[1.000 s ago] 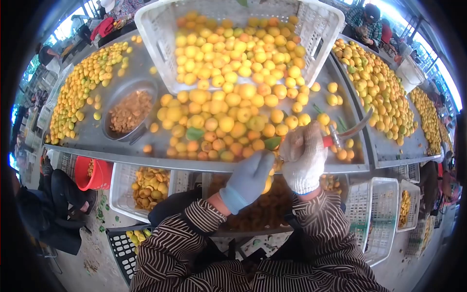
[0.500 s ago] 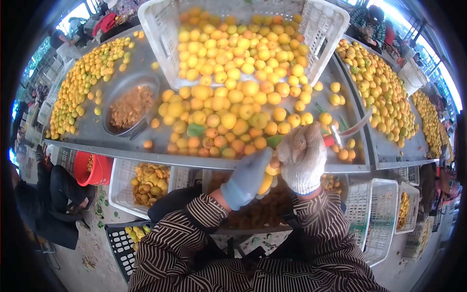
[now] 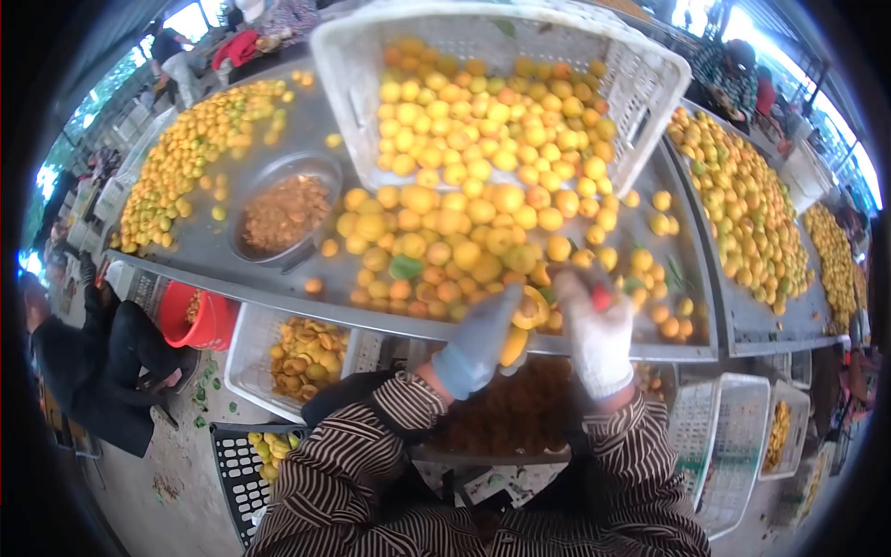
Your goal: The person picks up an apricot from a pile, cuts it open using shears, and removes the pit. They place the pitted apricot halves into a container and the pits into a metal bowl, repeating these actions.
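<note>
My left hand [image 3: 478,343], in a blue-grey glove, is closed around a yellow apricot [image 3: 530,308]. More yellow apricot flesh [image 3: 513,347] shows under its fingers, perhaps a cut piece. Just to the right is my right hand [image 3: 594,339] in a white glove, closed on a red-handled tool [image 3: 601,297]. Motion blurs that hand, and the tool's working end cannot be made out. Both hands are over the near edge of the metal table [image 3: 269,297]. Beyond them lies a heap of whole apricots [image 3: 445,227] with a green leaf [image 3: 406,267] among them.
A tipped white crate [image 3: 348,111] spills apricots onto the table. Left of it stands a metal bowl [image 3: 243,209] of brown pits. Below are a white crate [image 3: 243,362] of apricot pieces, a red bucket [image 3: 209,325] and stacked crates [image 3: 715,436]. A seated person [image 3: 111,362] is at left.
My right hand has dropped slightly and turned, so the tool's curved end no longer shows. My left hand still holds the apricot, now with more of it exposed. The whole view has shifted.
</note>
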A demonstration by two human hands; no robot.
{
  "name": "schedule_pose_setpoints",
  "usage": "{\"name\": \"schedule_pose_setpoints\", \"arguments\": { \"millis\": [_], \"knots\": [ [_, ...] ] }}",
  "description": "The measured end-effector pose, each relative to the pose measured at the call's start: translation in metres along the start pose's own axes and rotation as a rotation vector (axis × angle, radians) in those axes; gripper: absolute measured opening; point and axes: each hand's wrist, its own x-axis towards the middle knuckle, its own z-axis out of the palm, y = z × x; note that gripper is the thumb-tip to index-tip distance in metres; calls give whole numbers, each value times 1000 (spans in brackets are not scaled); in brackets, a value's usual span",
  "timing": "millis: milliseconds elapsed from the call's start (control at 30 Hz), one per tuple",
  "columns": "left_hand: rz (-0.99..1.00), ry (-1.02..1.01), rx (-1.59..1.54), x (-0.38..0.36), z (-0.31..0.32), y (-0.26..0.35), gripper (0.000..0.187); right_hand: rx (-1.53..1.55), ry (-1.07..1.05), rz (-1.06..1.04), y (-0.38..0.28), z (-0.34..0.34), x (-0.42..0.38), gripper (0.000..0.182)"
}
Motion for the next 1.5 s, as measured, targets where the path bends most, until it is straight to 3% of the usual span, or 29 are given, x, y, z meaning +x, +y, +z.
{"name": "schedule_pose_setpoints", "arguments": {
  "millis": [33, 67, 133, 167, 233, 267, 333, 467, 500, 567, 667, 700, 733, 800, 867, 900, 967, 1033, 1100, 1133, 1233, 1333, 1367, 1500],
  "knots": [
    [71, 137, 94, -3, 14, 5, 44, -85, -87, -15, 12, 2, -4, 34],
    [153, 185, 238, 6, -2, -8, 38, -375, -191, -86, 0, 2, -11, 31],
    [263, 240, 373, 20, -19, -27, 37, -406, -151, -299, 5, 12, -17, 31],
    [272, 250, 383, 18, -25, -28, 37, -392, -155, -310, 3, 12, -18, 31],
    [885, 152, 1269, 11, -33, -26, 58, -350, -245, -310, 1, 8, -19, 31],
    [887, 155, 1276, 4, -22, -9, 58, -343, -245, -314, 3, 7, -19, 31],
    [-163, 142, 254, -13, 1, 25, 76, -378, -238, -446, 12, 8, -22, 22],
    [-243, 190, 205, -36, -13, 32, 50, -197, -317, -458, 27, 6, -33, 17],
    [-228, 34, -54, -47, -23, 38, 34, -200, -341, -420, 22, 3, -34, 18],
    [-148, 256, 376, -74, -27, 55, 34, -205, -272, -473, 8, 3, -37, 17],
    [69, 524, 948, -103, -107, 60, 41, -249, -182, -550, 0, -3, -33, 18],
    [168, 586, 1120, -114, -131, 68, 44, -278, -246, -523, 1, -7, -32, 29],
    [70, 661, 1310, -128, -158, 78, 44, -306, -312, -495, 2, -10, -32, 40],
    [-35, 735, 1501, -139, -163, 90, 45, -300, -310, -501, 4, -8, -33, 41],
    [-120, 837, 2082, -140, -136, 99, 45, -295, -360, -567, 3, -6, -32, 41],
    [14, 782, 2001, -134, -131, 94, 41, -319, -368, -588, 1, -4, -33, 41],
    [282, 460, 1471, -106, -113, 70, 39, -329, -376, -590, 1, -2, -35, 40],
    [102, 180, 943, -82, -66, 54, 40, -345, -387, -591, 4, 0, -36, 40],
    [-114, 26, 493, -73, -4, 70, 40, -240, -359, -364, 11, 3, -37, 36],
    [-118, 19, 490, -61, -3, 62, 40, -246, -355, -359, 12, 2, -37, 36],
    [-40, -116, 60, -36, 1, 44, 41, -227, -268, -239, 12, -3, -31, 32],
    [-121, 36, 110, -24, 7, 42, 36, -226, -288, -193, 12, -5, -25, 31],
    [-113, 50, 113, -23, 4, 38, 36, -225, -308, -319, 18, -6, -24, 32],
    [-68, 77, 224, -32, -1, 40, 31, -235, -345, -307, 13, 0, -30, 38]
  ]
}}
